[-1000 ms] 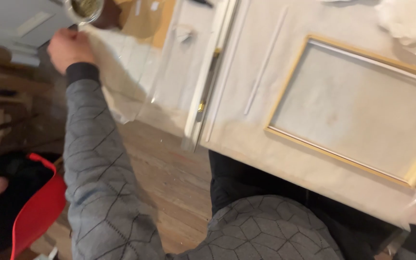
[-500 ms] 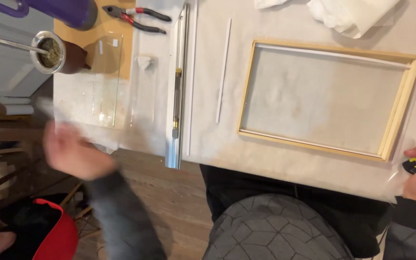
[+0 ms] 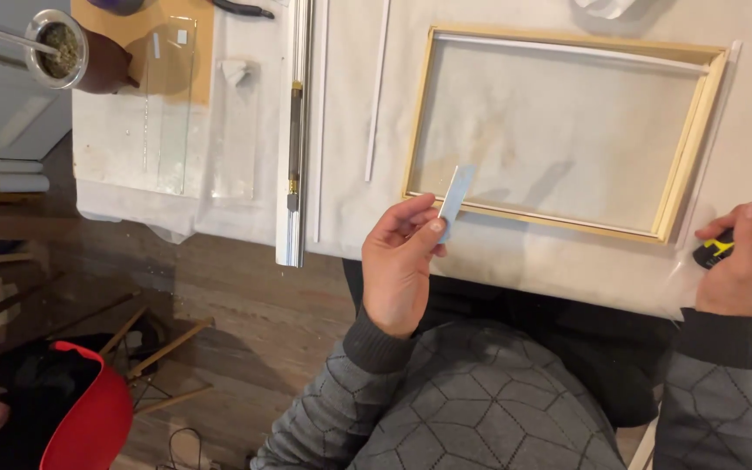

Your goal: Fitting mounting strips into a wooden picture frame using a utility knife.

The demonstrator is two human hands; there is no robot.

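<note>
Left hand (image 3: 402,261): pinches blade (image 3: 456,193) at frame's (image 3: 688,157) 7 o'clock corner.
Right hand (image 3: 746,261): grips knife (image 3: 741,237), 4 o'clock.

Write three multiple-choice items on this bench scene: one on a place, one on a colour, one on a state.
1. Where does the wooden frame lie?
A. flat on the table
B. on the floor
C. against a wall

2. What colour is the tool in the right hand?
A. red
B. black and yellow
C. white

3. How is the thin strip placed?
A. pinched in the left hand
B. lying loose
C. inside the cup

Answers: 1 A, the frame rests on the white cover; 2 B, both colours show beside the fingers; 3 A, fingertips grip its lower end.
</note>
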